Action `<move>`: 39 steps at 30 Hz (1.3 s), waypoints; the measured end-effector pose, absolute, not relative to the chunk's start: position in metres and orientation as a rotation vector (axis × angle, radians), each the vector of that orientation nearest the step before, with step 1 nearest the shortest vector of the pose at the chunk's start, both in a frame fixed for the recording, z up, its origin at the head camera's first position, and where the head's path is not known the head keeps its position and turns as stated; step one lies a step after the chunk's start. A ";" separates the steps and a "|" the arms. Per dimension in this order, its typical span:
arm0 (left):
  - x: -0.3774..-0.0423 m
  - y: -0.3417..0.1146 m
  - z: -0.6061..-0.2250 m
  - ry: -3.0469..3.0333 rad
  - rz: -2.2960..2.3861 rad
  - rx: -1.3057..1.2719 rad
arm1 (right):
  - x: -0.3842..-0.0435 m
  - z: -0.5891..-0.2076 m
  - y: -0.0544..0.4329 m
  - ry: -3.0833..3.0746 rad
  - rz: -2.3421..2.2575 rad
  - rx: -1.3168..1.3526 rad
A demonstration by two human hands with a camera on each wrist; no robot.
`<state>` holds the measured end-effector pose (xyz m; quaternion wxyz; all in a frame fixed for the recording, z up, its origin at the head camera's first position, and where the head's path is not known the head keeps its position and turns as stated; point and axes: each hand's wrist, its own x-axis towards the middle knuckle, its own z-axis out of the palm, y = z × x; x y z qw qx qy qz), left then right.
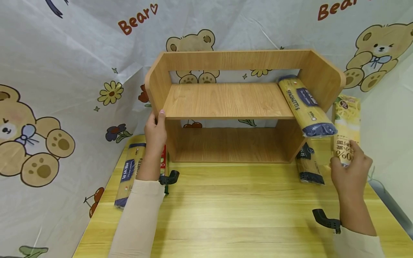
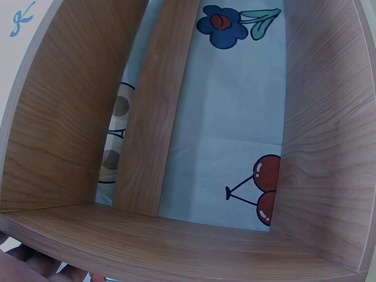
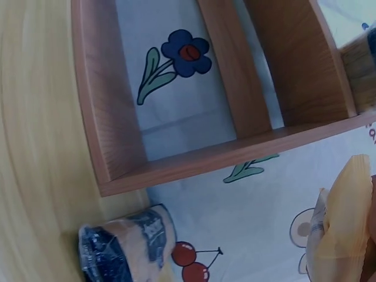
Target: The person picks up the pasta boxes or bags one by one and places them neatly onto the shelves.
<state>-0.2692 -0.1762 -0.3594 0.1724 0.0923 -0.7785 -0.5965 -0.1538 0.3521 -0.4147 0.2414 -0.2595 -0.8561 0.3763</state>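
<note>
A two-tier wooden shelf [image 1: 232, 118] stands at the back of the table. My left hand [image 1: 156, 136] grips its left side panel, thumb at the front edge; in the left wrist view only some fingers [image 2: 35, 263] show beyond the wood. My right hand [image 1: 353, 172] holds the lower end of a yellow-and-white noodle packet [image 1: 346, 118], raised to the right of the shelf. In the right wrist view that packet [image 3: 341, 229] is seen partly, at the right edge. A spaghetti packet [image 1: 303, 104] lies on the upper tier at the right, its dark blue end jutting past the front edge.
On the table [image 1: 232, 215], another pasta packet [image 1: 309, 165] lies by the shelf's right side. At left are a spaghetti packet [image 1: 130, 172] and a red-and-green package [image 1: 164, 161] half hidden by my left arm. A bear-printed cloth [image 1: 96, 43] hangs behind.
</note>
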 end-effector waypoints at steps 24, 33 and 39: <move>-0.268 -0.176 -0.358 -2.219 -1.702 0.264 | -0.141 -0.385 0.333 -2.033 0.939 -0.438; -0.267 -0.176 -0.359 -2.205 -1.701 0.252 | -0.133 -0.372 0.326 -1.992 0.888 -0.340; -0.267 -0.176 -0.358 -2.211 -1.703 0.258 | -0.124 -0.355 0.312 -1.965 0.899 -0.310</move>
